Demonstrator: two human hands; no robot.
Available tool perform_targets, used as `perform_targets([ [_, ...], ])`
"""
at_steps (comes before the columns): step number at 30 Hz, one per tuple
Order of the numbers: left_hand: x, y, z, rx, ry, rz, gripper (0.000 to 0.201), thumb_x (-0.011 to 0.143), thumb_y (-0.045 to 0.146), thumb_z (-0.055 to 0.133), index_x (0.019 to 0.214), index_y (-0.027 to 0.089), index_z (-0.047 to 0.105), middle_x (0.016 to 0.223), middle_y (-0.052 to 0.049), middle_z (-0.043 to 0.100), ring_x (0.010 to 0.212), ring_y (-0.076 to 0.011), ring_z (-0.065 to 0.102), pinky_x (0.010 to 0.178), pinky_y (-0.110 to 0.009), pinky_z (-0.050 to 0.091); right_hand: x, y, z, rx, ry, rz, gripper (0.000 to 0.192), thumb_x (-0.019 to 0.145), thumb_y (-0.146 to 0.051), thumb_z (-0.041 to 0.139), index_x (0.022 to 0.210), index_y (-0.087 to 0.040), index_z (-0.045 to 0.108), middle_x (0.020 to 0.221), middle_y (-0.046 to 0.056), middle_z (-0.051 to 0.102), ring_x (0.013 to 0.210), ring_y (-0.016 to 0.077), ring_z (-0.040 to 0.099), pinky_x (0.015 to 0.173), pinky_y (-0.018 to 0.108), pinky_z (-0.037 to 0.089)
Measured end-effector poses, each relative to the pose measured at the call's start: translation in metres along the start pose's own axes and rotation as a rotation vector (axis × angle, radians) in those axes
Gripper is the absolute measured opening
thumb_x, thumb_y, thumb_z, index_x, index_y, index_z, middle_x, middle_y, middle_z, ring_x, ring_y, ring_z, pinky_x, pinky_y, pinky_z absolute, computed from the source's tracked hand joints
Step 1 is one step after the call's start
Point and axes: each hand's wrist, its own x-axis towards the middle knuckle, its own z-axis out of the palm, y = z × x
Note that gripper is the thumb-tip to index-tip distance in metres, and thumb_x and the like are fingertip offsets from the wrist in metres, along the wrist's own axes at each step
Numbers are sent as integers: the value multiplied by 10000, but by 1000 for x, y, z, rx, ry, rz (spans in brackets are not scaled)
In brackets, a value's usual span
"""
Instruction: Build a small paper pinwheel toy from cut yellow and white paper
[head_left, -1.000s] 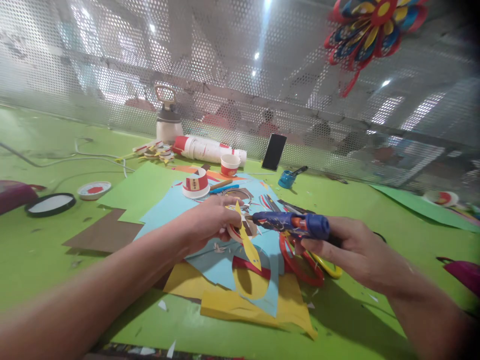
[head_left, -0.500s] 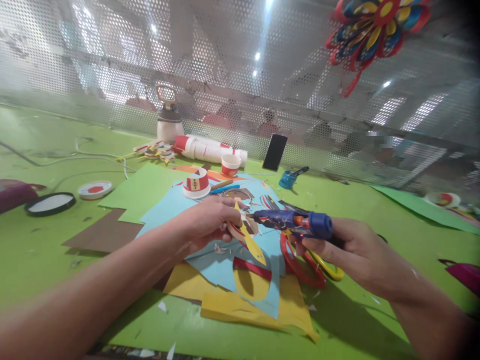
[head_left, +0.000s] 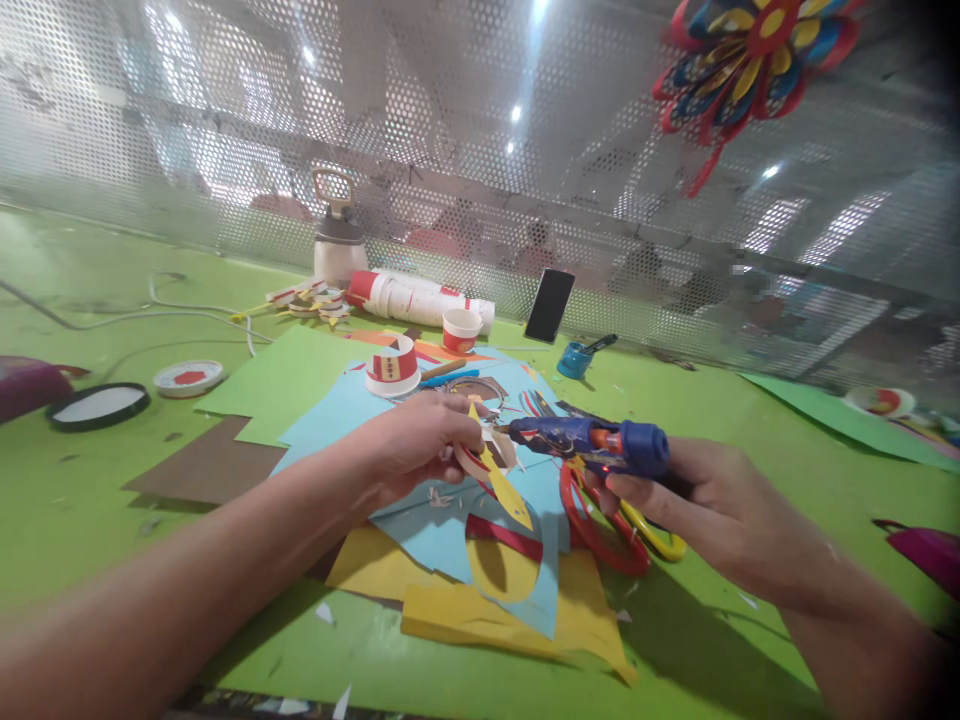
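My left hand pinches a small cut paper cup piece with a yellow paper petal hanging from it, above the blue paper sheets. My right hand grips a blue glue gun, its nozzle pointing left and almost touching the cup piece. Red and yellow scissors lie on the table under the glue gun.
Coloured paper sheets cover the green table. A cut red cup ring, a small paper cup, a lying stack of cups, a phone, a blue pot and a black-rimmed lid stand around. A perforated metal wall closes the back.
The glue gun nozzle has moved slightly left and closer to the cup piece. My left hand has tilted the piece a little; the yellow petal hangs lower.
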Motion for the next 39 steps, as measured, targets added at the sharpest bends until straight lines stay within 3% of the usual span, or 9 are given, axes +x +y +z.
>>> perform_targets([
  [16, 0, -1, 0, -24, 35, -4, 310, 601, 107, 582, 904, 64, 633, 774, -134, 696, 494, -80, 491, 374, -172, 270, -2, -2, 4, -43, -16, -16, 173, 870, -337, 541, 848, -185, 621, 763, 15, 633, 667, 151, 558, 564, 235, 446],
  [23, -1, 1, 3, -41, 73, -29, 372, 575, 95, 598, 945, 73, 634, 693, -93, 675, 462, -76, 481, 370, -172, 266, -1, 0, 5, -70, -43, 7, 213, 884, -376, 509, 873, -188, 610, 803, 19, 640, 678, 154, 551, 582, 244, 451],
  [31, 1, -1, 1, -22, 21, 6, 317, 589, 103, 575, 895, 73, 650, 792, -133, 697, 494, -79, 503, 372, -167, 279, -2, -2, 5, -44, -8, 13, 194, 871, -360, 531, 881, -195, 632, 803, 13, 660, 685, 163, 575, 593, 247, 459],
  [39, 0, -1, 1, -28, 34, 0, 286, 582, 97, 572, 859, 87, 641, 751, -110, 694, 477, -75, 492, 369, -169, 276, -2, -1, 5, -50, 1, 2, 188, 871, -354, 532, 866, -195, 632, 779, 12, 653, 670, 156, 567, 578, 239, 453],
])
